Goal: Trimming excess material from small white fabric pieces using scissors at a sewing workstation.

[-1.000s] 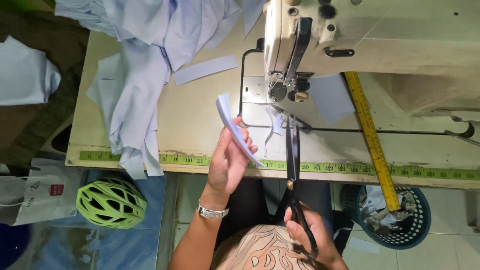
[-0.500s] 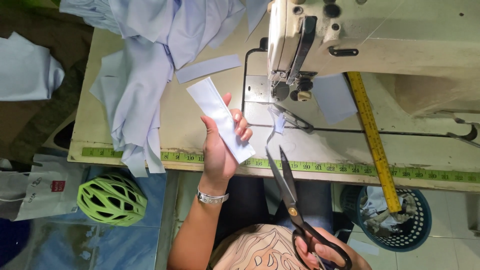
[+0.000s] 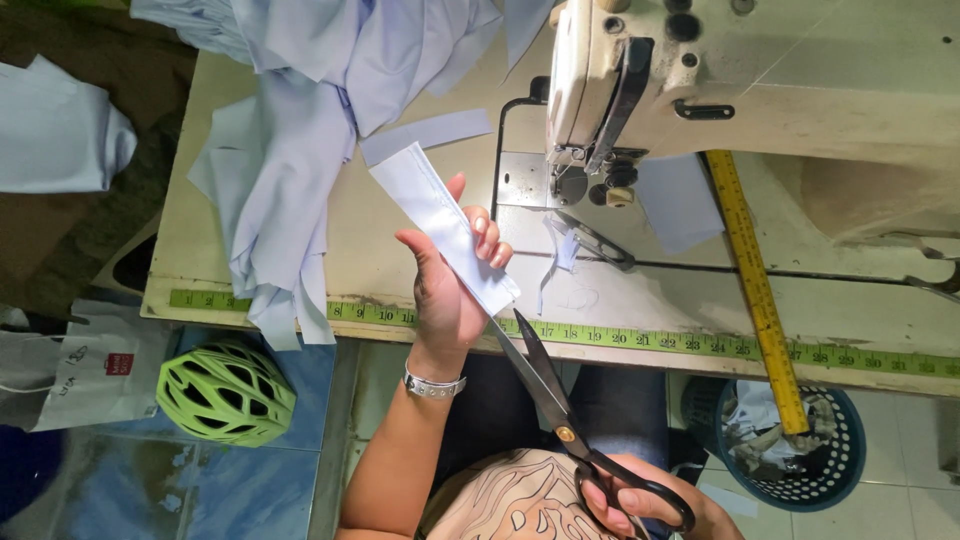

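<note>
Black-handled scissors sit gripped in my right hand at the bottom edge, fingers through the loops, blades slightly parted and pointing up-left at the strip's lower end. My left hand pinches a pale blue fabric strip between thumb and fingers above the table's front edge; its long axis runs diagonally, upper-left to lower-right. Left on the floor, a white bag with a small red square label lies beside a green helmet. Beyond, the sewing machine.
</note>
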